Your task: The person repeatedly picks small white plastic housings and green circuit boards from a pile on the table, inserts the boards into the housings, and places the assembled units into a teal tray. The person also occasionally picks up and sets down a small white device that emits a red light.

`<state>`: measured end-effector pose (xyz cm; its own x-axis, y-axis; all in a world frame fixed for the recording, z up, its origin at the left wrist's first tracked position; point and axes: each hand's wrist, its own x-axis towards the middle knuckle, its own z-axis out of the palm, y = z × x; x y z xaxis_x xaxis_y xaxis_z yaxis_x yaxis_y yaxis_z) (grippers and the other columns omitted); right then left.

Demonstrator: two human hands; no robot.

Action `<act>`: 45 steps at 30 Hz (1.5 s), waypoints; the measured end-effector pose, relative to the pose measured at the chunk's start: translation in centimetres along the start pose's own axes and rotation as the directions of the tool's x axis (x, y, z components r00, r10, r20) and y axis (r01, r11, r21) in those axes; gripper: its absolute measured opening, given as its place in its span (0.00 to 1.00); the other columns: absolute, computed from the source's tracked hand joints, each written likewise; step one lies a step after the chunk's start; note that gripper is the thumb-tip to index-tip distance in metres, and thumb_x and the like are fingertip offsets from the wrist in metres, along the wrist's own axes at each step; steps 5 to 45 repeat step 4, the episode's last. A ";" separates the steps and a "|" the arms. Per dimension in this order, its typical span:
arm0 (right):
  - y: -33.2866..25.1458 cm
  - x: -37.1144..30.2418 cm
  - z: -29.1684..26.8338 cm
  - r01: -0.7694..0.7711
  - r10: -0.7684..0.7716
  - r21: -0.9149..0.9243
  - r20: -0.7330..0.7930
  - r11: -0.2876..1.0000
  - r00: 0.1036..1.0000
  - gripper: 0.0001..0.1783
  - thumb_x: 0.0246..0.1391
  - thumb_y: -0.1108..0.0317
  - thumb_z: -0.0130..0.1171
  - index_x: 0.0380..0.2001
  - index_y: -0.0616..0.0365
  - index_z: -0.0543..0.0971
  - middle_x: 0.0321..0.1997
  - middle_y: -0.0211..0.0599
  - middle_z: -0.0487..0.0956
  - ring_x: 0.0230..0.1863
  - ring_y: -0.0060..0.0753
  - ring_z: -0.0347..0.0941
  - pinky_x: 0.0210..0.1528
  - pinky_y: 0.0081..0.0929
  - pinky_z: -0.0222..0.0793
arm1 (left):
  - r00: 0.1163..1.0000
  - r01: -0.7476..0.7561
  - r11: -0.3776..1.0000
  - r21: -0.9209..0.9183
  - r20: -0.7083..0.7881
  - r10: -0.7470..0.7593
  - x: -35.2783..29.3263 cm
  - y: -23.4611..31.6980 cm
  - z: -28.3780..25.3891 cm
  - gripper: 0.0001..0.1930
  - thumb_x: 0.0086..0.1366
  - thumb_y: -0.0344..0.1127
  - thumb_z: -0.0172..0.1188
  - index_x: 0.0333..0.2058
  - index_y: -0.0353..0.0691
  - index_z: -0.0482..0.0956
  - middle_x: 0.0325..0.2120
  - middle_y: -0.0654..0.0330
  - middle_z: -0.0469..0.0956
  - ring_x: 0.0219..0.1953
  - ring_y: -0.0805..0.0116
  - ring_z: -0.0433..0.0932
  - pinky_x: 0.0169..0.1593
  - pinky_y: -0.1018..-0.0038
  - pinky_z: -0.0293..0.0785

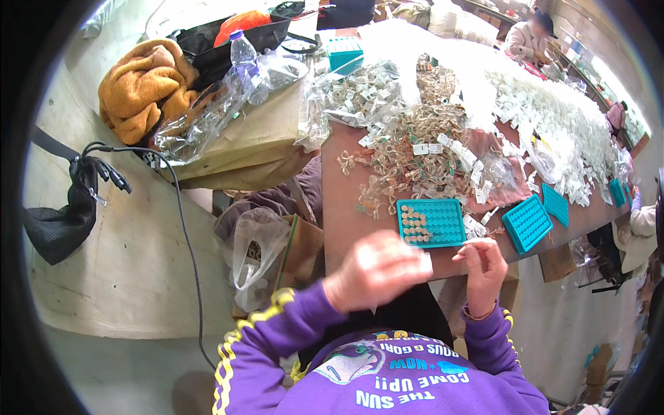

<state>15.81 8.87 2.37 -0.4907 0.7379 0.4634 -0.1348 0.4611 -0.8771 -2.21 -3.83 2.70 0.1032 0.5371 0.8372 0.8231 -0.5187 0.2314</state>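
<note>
A teal tray with rows of slots lies near the table's front edge. Small round tan pieces fill slots on its left side. My left hand, smeared by motion, hovers just in front of the tray, and its fingers are too blurred to read. By the tray's front right corner, my right hand has thumb and forefinger drawn together. Whatever small thing they pinch, if any, is too small to make out. Behind the tray lies a heap of tangled tan cord loops, with small white pieces beside it.
More teal trays lie to the right. Clear plastic bags and piled white pieces cover the table's far side. A bottle and an orange-brown cloth sit at left. A person sits at far right.
</note>
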 end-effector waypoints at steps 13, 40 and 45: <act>0.1 -1.7 0.4 -0.038 0.049 -0.069 0.166 0.997 0.985 0.03 0.59 0.79 0.51 0.35 0.66 0.75 0.31 0.38 0.77 0.31 0.27 0.77 0.37 0.20 0.72 | 0.896 0.439 0.779 0.448 -0.158 -0.415 8.1 -8.4 -3.9 0.27 0.56 0.31 0.63 0.56 0.50 0.73 0.49 0.50 0.76 0.53 0.54 0.73 0.55 0.56 0.68; 0.1 -1.7 0.4 -0.038 0.049 -0.069 0.166 0.997 0.985 0.03 0.59 0.79 0.51 0.35 0.66 0.75 0.31 0.38 0.77 0.31 0.27 0.77 0.37 0.20 0.72 | 0.896 0.439 0.779 0.448 -0.158 -0.415 8.1 -8.4 -3.9 0.27 0.56 0.31 0.63 0.56 0.50 0.73 0.49 0.50 0.76 0.53 0.54 0.73 0.55 0.56 0.68; 0.1 -1.7 0.4 -0.038 0.049 -0.069 0.166 0.997 0.985 0.03 0.59 0.79 0.51 0.35 0.66 0.75 0.31 0.38 0.77 0.31 0.27 0.77 0.37 0.20 0.72 | 0.896 0.439 0.779 0.448 -0.158 -0.415 8.1 -8.4 -3.9 0.27 0.56 0.31 0.63 0.56 0.50 0.73 0.49 0.50 0.76 0.53 0.54 0.73 0.55 0.56 0.68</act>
